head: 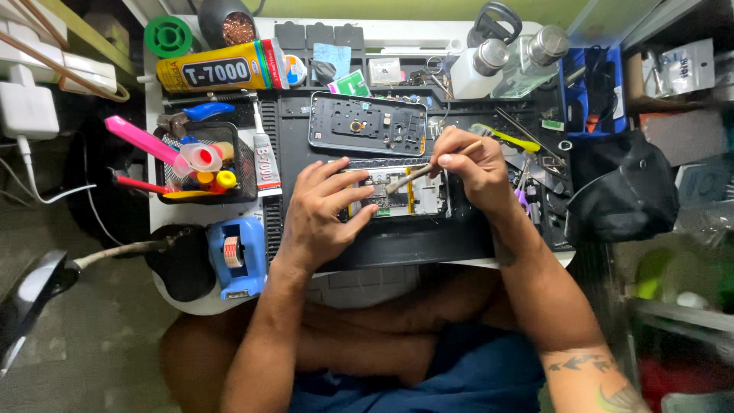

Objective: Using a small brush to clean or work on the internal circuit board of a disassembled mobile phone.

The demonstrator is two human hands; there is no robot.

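Left hand point(325, 210) pressed flat, fingers spread, grasping nothing, pinning the opened phone point(397, 197) to the black mat point(413, 245) so it can't slide. Right hand point(466, 164) clenched in a pen-style grip on a thin brush point(409, 178), bristle end angled down-left of the grip onto the phone's board. Detached back frame point(368, 124) parked just above the grip, clear of the work. Tape dispenser point(237, 256) far left on the tabletop.

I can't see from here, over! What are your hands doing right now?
Left hand pressing down the opened phone. Right hand holding small brush, tip on phone's insides. Nothing blocking.
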